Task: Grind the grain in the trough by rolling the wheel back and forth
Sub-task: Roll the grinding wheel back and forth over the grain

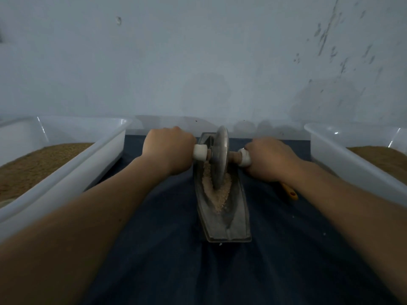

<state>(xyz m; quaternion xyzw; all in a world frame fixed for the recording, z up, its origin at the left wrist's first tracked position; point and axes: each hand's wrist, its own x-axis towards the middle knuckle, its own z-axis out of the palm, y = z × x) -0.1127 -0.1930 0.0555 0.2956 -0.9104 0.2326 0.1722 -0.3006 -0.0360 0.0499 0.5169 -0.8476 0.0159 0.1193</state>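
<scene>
Wheel (221,157) sits far along the trough (222,208); my left hand (168,148) and right hand (267,158) clench its handles, steadying it over grain (218,190).

Trough (222,216) lies ctr on the cloth (176,249), long axis running away from the person twd the wall (198,62). Wheel (220,157) stands upright in the trough's far half, w/ grain (217,190) heaped round its base and trailing nearer. Axle (234,156) sticks out both sides: left hand (168,148) wraps the L end, right hand (267,158) the R end. Left tub (66,172) sits L of the trough, right tub (326,155) R of it, both w/ loose meal inside. Small tool (290,191) lies on the cloth btw trough and right tub, partly under the R forearm.
</scene>
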